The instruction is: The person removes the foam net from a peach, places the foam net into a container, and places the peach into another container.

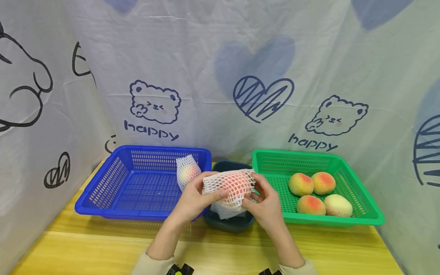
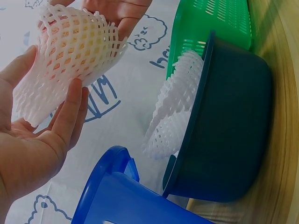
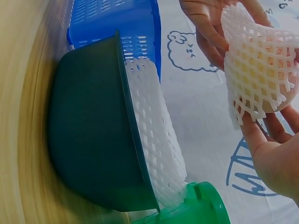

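Between both hands, above a dark green tub (image 1: 228, 228), is a peach (image 1: 237, 184) inside a white foam net sleeve (image 2: 70, 51). My left hand (image 1: 193, 198) grips the sleeve's left end, thumb across the front. On the other side my right hand (image 1: 266, 204) pinches the sleeve near its open edge, where part of the peach's skin (image 3: 286, 100) is bare. More white foam nets (image 3: 156, 135) stick out of the tub below. The fingers behind the peach are partly hidden in the head view.
To the left, a blue basket (image 1: 137, 214) holds one netted peach (image 1: 188, 172). The green basket (image 1: 364, 219) at right contains several bare peaches (image 1: 311, 205). All stand on a wooden table (image 1: 103, 248), with a printed cloth (image 1: 206, 57) hanging behind.
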### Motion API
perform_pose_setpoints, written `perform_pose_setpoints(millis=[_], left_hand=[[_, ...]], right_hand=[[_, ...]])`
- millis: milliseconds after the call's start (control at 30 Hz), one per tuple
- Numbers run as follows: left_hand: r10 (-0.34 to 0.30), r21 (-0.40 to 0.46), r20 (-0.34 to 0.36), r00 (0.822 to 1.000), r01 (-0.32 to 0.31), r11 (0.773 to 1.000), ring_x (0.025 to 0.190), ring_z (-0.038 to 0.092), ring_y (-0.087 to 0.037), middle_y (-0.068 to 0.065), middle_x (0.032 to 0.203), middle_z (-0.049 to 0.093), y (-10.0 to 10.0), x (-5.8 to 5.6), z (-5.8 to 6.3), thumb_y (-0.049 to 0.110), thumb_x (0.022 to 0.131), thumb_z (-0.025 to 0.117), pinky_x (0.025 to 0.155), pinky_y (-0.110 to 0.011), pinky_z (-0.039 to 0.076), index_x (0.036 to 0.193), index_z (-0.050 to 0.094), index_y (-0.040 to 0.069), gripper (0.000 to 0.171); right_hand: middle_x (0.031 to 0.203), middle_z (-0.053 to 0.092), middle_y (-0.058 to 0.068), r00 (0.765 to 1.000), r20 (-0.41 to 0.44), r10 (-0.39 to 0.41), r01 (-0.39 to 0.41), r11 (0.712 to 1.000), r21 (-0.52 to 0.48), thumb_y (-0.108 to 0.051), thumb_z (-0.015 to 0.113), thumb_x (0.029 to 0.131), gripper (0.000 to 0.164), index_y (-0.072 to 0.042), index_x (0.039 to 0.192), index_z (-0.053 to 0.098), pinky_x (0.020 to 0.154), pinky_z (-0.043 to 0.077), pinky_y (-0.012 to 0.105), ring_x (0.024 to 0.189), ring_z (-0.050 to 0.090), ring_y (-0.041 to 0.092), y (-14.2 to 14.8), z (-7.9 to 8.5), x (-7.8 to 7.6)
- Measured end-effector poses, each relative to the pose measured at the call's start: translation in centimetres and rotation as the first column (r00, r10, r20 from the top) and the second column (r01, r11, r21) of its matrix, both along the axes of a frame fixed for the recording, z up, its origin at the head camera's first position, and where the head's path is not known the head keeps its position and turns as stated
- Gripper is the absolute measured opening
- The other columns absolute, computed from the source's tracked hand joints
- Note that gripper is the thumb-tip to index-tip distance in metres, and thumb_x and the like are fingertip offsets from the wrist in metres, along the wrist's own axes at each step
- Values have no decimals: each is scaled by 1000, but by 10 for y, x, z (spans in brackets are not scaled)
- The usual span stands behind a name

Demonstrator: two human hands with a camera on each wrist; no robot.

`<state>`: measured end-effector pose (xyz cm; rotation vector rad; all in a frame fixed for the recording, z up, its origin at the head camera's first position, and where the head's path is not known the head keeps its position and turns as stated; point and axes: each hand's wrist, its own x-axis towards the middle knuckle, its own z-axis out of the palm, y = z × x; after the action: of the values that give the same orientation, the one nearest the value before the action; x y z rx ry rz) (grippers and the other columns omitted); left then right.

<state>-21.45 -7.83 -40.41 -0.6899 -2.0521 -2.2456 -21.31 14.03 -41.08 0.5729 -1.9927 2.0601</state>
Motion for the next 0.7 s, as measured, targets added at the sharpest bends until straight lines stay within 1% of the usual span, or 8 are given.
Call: perform_pose_setpoints(millis=[167,300,467,700], left_hand=[[10,9,-11,1000,-10,1000,102,68,-20,-11,115,69,0,0,0,8,90,81,83,-32,60,129,64,1,43],[33,6,-14,999,-33,999,101,68,-20,-11,115,69,-1,0,-1,8,90,81,84,-31,60,129,65,1,42],[72,-8,-12,997,-72,997,102,67,-20,-10,116,68,-2,-1,-1,6,91,80,83,-29,59,128,65,0,40],[100,-23,-3,995,-100,995,101,68,-20,-11,116,68,-2,-2,-1,4,90,80,83,-30,60,126,66,0,39]], right_hand=[[136,52,26,1000,12,-3,3,1000,20,13,67,76,64,12,139,53,85,58,22,109,62,13,1,0,-1],[135,53,25,1000,20,-9,8,999,35,12,68,78,64,9,140,54,85,59,22,110,62,14,2,0,-1],[135,54,24,999,39,-14,12,999,33,11,70,79,64,7,140,55,85,59,23,110,63,15,3,1,-1],[137,55,24,998,58,-11,10,1000,16,12,71,80,63,6,141,56,84,60,24,109,64,15,2,0,-1]])
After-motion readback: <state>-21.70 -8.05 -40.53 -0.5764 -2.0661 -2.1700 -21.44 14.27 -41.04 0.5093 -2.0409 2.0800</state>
